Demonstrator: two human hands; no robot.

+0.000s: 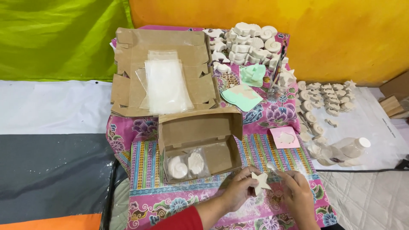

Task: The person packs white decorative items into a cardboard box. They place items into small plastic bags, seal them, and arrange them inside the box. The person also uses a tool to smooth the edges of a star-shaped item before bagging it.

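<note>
Open brown cardboard box [200, 142] at table centre, just beyond the hands: rectangular, lid flipped up at the back, clear window panel lying in the base. Inside, left end: small clear bag [187, 164] holding two white plaster shells. Behind it, touching: stack of flat unfolded brown box blanks [128, 68], with a pile of empty clear plastic bags [166, 85] on top. Right side, on white sheet: clear plastic bottle [345, 149], white cap, lying down, label unreadable.
</note>
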